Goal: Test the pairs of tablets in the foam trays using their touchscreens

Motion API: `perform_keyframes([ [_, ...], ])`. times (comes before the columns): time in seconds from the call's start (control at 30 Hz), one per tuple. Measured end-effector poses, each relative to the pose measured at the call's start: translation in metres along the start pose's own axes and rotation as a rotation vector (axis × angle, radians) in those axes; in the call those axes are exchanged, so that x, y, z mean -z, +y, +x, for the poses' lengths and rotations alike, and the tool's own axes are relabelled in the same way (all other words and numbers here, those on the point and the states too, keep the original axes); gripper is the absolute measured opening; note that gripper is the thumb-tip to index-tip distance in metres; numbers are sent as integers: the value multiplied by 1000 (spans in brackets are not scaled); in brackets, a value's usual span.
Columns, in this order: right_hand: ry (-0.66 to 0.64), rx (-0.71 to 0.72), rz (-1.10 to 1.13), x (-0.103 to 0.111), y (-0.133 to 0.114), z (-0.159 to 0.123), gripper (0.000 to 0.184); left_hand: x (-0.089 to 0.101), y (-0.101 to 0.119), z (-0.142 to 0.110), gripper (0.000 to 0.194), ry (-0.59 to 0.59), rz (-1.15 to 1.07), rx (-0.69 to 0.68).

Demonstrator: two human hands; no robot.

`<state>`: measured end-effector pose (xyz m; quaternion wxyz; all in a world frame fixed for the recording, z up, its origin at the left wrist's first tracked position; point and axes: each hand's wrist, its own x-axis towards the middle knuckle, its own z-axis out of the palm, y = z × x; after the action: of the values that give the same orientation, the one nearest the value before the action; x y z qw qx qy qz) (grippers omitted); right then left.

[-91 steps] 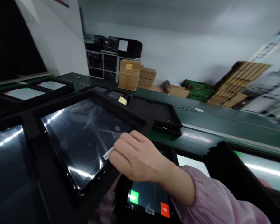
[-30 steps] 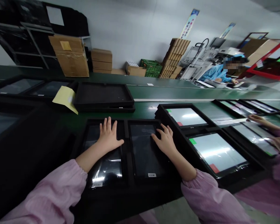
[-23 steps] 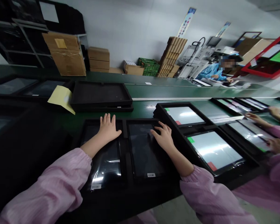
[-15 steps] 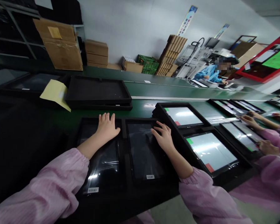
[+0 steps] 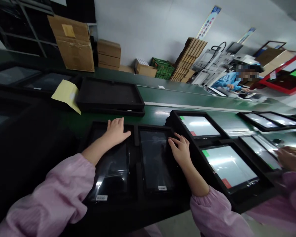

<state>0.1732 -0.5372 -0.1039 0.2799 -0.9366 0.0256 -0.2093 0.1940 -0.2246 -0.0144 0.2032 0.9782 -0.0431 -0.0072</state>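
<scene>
A black foam tray (image 5: 136,164) lies in front of me on the green conveyor and holds two dark tablets side by side. My left hand (image 5: 116,130) rests flat on the top end of the left tablet (image 5: 112,171), fingers out over the tray's far rim. My right hand (image 5: 180,150) lies on the right edge of the right tablet (image 5: 155,161), fingers spread and slightly bent. Neither hand holds anything. Both of my sleeves are pink.
To the right sits a tray with two lit white-screen tablets (image 5: 227,164); a co-worker's hand (image 5: 289,158) is blurred over more trays further right. An empty black tray (image 5: 108,97) and a yellow sheet (image 5: 66,95) lie beyond. Cardboard boxes (image 5: 74,42) line the wall.
Three seconds ago my right hand gripped a tilted tray's edge. Since a second ago both hands stay on the two dark tablets, the left slid slightly farther up; the co-worker's hands moved right.
</scene>
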Motion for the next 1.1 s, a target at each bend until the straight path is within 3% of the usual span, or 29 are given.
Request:
perform_keyframes([
  [0.13,-1,-6,28,2,2,-1,44,46,-42,-27,75,26,-166,80],
  [0.23,-5,-14,43,5,1,-2,42,57,-75,-58,83,100,-449,288],
  [0.33,-9,-16,41,9,-3,-2,39,45,-92,-80,92,13,-543,466],
  [0.5,-23,-20,-4,11,-5,-4,37,23,-97,-88,96,2,-710,574],
  [0.87,-15,-25,-32,12,-4,-8,39,-1,-117,-92,107,5,-834,353],
  [0.97,-16,-9,-11,18,-7,-8,42,-4,-119,-90,110,31,-756,321],
  [1.1,-84,101,54,29,-20,-12,43,-6,-120,-85,84,149,-721,400],
])
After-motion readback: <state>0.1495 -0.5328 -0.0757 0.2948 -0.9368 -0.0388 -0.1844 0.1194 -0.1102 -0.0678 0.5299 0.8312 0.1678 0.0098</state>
